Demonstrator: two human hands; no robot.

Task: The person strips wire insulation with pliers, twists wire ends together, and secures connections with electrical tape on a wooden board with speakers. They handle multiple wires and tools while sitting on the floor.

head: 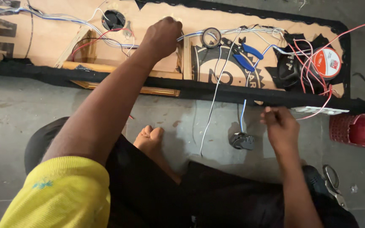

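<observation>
A long wooden panel [157, 29] edged in black fabric lies on the floor in front of me, strung with white, blue and red wires. My left hand [162, 36] reaches over it with fingers closed on a bundle of white and blue wires [106, 23] near the panel's middle. My right hand [280, 124] is at the panel's near edge, pinching thin wires there. A blue wire [242, 116] hangs beside it down to a small black part [241, 141] on the floor. A loose white wire [214, 97] trails off the panel.
A roll of black tape [211, 37], blue-handled pliers [246, 55] and a speaker with a red and white magnet [325, 63] rest on the panel. A red plastic basket [358, 131] sits at right, scissors [332, 181] by my right knee. My bare foot [151, 141] rests on the concrete.
</observation>
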